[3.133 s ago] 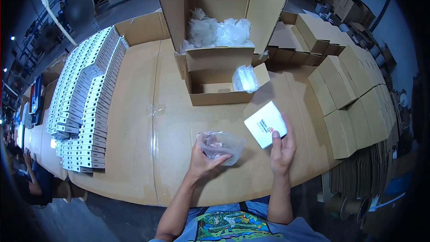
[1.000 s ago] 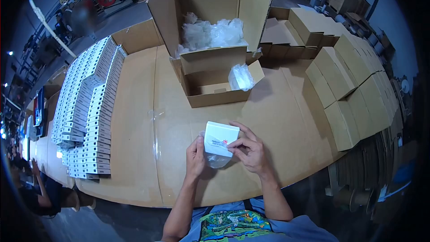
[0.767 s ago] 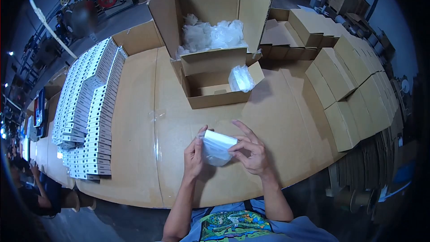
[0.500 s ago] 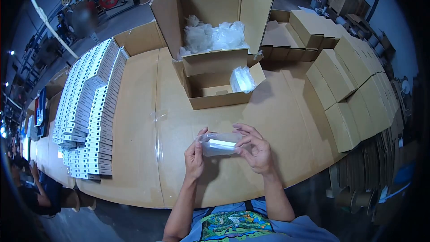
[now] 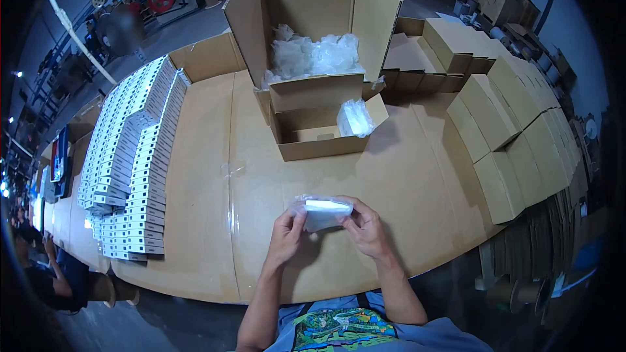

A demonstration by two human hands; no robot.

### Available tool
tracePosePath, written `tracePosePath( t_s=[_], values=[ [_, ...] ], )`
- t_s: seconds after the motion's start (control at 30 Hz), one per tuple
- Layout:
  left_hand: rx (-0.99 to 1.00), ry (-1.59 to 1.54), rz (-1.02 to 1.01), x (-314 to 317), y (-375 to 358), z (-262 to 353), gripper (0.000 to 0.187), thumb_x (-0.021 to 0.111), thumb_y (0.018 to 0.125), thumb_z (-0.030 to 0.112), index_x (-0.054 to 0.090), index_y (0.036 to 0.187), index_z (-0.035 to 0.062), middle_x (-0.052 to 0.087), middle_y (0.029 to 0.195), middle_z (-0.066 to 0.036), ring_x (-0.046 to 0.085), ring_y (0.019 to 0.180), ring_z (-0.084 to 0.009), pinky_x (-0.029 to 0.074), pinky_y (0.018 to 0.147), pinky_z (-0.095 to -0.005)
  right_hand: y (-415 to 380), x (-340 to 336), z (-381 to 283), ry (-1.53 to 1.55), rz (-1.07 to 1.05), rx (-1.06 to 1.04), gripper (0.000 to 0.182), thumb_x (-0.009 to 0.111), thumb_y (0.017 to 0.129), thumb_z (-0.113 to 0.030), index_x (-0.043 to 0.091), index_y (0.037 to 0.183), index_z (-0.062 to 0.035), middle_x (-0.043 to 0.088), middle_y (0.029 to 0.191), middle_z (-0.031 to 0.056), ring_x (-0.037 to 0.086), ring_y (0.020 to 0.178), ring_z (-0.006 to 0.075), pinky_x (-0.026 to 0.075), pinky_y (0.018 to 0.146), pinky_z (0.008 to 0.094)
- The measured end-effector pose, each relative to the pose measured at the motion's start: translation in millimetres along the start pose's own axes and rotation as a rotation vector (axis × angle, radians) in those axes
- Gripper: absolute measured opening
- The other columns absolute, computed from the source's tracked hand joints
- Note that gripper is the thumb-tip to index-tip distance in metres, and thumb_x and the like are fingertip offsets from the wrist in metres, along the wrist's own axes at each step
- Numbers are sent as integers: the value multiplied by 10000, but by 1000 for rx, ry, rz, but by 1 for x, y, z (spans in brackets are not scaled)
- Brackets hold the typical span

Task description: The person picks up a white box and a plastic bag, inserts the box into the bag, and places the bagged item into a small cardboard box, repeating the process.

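The setting is a warehouse floor. A large cardboard-covered table [image 5: 195,221] fills the view. Rows of white boxes [image 5: 127,156] stand along its left side. Stacks of closed brown cartons [image 5: 515,130] line the right edge.

At the far centre stands a tall open carton [image 5: 313,19] holding crumpled clear bags [image 5: 313,55]. Directly in front of it, touching, is a low open carton [image 5: 319,133]. One bagged item [image 5: 355,117] rests at its right inner corner.

Both hands are raised above the near edge of the table, close to the person's body. Between them is a small white box [image 5: 326,207] enclosed in a clear plastic bag [image 5: 319,218]. The long axis of the box runs left to right, level with the table edge.

The left hand [image 5: 285,238] pinches the left end of the bag between thumb and fingers. The right hand [image 5: 365,228] pinches the right end in the same manner. Both hands are equally near the box; each touches one end. The low open carton lies straight ahead of the hands, well apart from them.

A loose strip of clear film [image 5: 231,169] lies on the table, ahead and left of the hands.
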State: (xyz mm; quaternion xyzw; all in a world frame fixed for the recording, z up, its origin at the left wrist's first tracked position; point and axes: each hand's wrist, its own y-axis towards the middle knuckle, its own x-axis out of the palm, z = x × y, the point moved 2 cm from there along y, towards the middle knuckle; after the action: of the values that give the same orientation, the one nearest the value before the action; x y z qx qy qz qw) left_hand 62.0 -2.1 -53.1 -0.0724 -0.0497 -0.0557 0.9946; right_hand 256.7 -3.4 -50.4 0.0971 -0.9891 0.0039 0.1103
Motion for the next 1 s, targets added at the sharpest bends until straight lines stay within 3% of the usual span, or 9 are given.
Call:
tracePosePath(
  t_s=[0.17, 0.27, 0.37, 0.47, 0.57, 0.6, 0.8, 0.9, 1.0],
  values=[
    [376, 277, 74, 3, 3, 18, 293, 509, 1065, 157, 692, 1214, -17, 684, 1264, -133, 645, 1120, -219, 500, 977, -348, 3, -14, -13, -245, -62, -38, 243, 611, 976, 14, 713, 1195, -10, 679, 1213, 81, 633, 1090, 142, 518, 920, 262],
    [465, 314, 62, 6, 2, 29, 310, 502, 1070, 173, 686, 1215, -30, 683, 1260, -142, 641, 1140, -229, 497, 980, -337, 4, -10, -25, -196, -3, -149, 206, 602, 990, -11, 740, 1143, -9, 694, 1203, 104, 639, 1094, 157, 517, 921, 268],
    [339, 170, -5, 6, 2, 26, 311, 505, 1069, 177, 694, 1200, -34, 679, 1266, -140, 630, 1157, -222, 487, 997, -335, 5, -7, -29, -160, -39, -125, 207, 594, 1007, -47, 734, 1151, 1, 699, 1211, 117, 639, 1103, 166, 514, 940, 284],
    [220, 12, -30, 4, 2, 12, 333, 517, 1068, 202, 656, 1271, -24, 677, 1249, -130, 624, 1146, -207, 486, 993, -336, 6, -5, -25, -29, -16, -109, 207, 584, 1018, -64, 736, 1139, 7, 705, 1200, 120, 641, 1103, 170, 512, 949, 293],
    [90, -176, -81, 14, -1, 18, 383, 543, 1061, 222, 585, 1369, -2, 670, 1218, -111, 619, 1123, -186, 486, 987, -331, 5, -1, -23, -139, 34, -112, 211, 578, 1028, -84, 737, 1122, 18, 704, 1194, 112, 641, 1097, 168, 513, 950, 295],
    [136, -112, -112, 14, -1, 14, 391, 588, 1040, 199, 556, 1378, 6, 665, 1181, -92, 614, 1106, -175, 486, 979, -323, 4, 3, -22, -116, 22, -160, 210, 587, 1024, -91, 731, 1134, 15, 705, 1184, 108, 642, 1090, 164, 510, 954, 290],
    [42, -227, -55, 16, -3, 7, 242, 644, 995, 112, 629, 1216, 13, 671, 1157, -67, 612, 1094, -163, 485, 964, -318, -1, 5, -23, 80, 96, 25, 195, 628, 1002, -84, 720, 1141, 17, 707, 1169, 112, 643, 1071, 156, 505, 949, 284],
    [95, -192, -133, 9, 4, -2, 196, 637, 1001, 109, 661, 1173, 19, 666, 1162, -58, 607, 1096, -145, 482, 957, -302, 3, -3, -9, -123, 24, -181, 173, 658, 985, -73, 712, 1096, 48, 706, 1168, 103, 641, 1050, 138, 516, 908, 268],
    [9, -196, -45, 10, 5, -1, 175, 640, 1010, 164, 693, 1088, 16, 693, 1043, -48, 630, 953, -119, 510, 816, -274, 3, -11, -8, -110, -19, -77, 149, 680, 971, -68, 711, 1060, 48, 705, 1158, 111, 643, 1012, 126, 522, 882, 257]
  ],
)
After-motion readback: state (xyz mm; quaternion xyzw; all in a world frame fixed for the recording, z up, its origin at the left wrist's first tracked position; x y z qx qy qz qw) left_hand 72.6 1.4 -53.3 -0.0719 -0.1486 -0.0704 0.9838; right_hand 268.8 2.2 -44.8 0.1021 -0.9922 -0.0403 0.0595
